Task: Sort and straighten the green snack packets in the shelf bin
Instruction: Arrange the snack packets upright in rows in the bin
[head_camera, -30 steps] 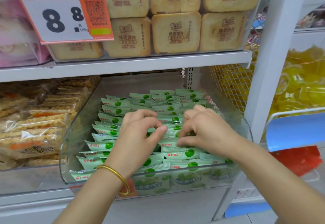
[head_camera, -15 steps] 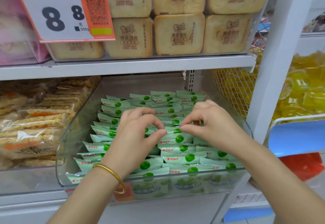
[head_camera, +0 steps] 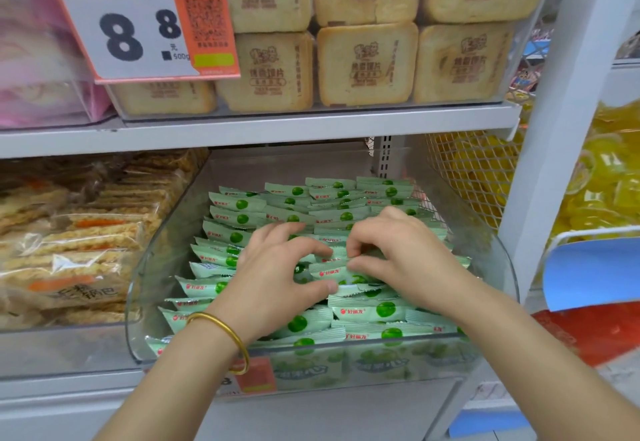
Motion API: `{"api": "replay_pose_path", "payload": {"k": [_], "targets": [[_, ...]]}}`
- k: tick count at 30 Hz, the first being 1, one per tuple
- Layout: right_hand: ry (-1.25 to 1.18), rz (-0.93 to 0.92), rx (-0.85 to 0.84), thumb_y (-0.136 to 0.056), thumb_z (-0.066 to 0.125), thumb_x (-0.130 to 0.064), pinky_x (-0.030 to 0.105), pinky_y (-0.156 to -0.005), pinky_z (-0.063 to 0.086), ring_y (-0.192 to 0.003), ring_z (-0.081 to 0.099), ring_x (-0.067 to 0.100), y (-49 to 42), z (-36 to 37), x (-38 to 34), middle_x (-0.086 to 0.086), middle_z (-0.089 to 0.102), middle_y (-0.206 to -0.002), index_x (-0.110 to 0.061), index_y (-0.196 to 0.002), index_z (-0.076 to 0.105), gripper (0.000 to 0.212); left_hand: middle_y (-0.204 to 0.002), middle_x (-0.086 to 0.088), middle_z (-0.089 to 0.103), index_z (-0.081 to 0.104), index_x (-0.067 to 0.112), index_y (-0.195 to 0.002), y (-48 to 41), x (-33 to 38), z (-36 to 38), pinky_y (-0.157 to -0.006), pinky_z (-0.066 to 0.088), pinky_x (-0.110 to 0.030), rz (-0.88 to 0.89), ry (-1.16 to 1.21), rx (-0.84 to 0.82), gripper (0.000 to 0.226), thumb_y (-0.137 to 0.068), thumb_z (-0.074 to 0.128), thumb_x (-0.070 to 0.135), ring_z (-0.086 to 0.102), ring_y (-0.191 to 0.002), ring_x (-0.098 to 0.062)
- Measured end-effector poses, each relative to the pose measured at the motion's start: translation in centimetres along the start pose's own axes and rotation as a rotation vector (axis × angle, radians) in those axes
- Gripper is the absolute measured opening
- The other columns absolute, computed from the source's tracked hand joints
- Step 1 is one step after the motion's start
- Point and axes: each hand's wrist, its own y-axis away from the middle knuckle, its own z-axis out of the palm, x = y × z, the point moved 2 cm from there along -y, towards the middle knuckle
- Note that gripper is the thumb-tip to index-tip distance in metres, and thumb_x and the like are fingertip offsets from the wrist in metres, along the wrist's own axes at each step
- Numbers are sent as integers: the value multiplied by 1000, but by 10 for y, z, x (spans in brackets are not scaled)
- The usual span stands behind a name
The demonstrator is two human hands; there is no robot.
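Several pale green snack packets [head_camera: 239, 205] with a dark green dot lie in overlapping rows inside a clear plastic shelf bin [head_camera: 156, 302]. Both hands are inside the bin, over the middle rows. My left hand [head_camera: 273, 281], a gold bangle on its wrist, has curled fingers over the packets and its thumb pressed to the left end of a middle packet [head_camera: 329, 272]. My right hand [head_camera: 405, 253] pinches the right part of that same packet between thumb and curled fingers. Packets under the hands are hidden.
A shelf board [head_camera: 259, 125] runs just above the bin, carrying a bin of beige square cakes [head_camera: 367, 63] and an orange price tag [head_camera: 138, 25]. Wrapped rice crackers [head_camera: 76, 243] fill the bin to the left. A white upright [head_camera: 554, 149] and yellow jelly cups [head_camera: 613, 177] stand right.
Both hands have stayed in the middle of the bin, shifting slightly toward the back rows. The fingertips have closed in on one middle packet.
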Motion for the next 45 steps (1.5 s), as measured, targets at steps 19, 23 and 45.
{"api": "replay_pose_path", "payload": {"k": [19,23,45], "targets": [[-963,248,250,-90,58,-13,29,-60,55,-73,69,13,3,-10,-5,3,74,-85,-10,-95,65,9,-89,8,74,67,20,-94,8,9,-24,-71,49,-12,62,860,316,12,-87,60,13,69,-84,-5],[-1093,277,352,-90,57,-12,25,-51,54,-64,67,13,3,-12,-3,5,73,-77,-10,-90,64,7,-101,9,72,58,26,-114,7,5,-18,-78,51,-17,67,817,159,37,-82,66,9,68,-91,-10],[-1337,359,401,-84,62,-18,29,-53,56,-70,71,24,3,-6,-8,11,73,-87,-9,-98,60,17,-108,20,47,51,35,-111,13,8,-18,-88,41,-18,193,274,510,34,-80,65,37,49,-100,-1]]}}
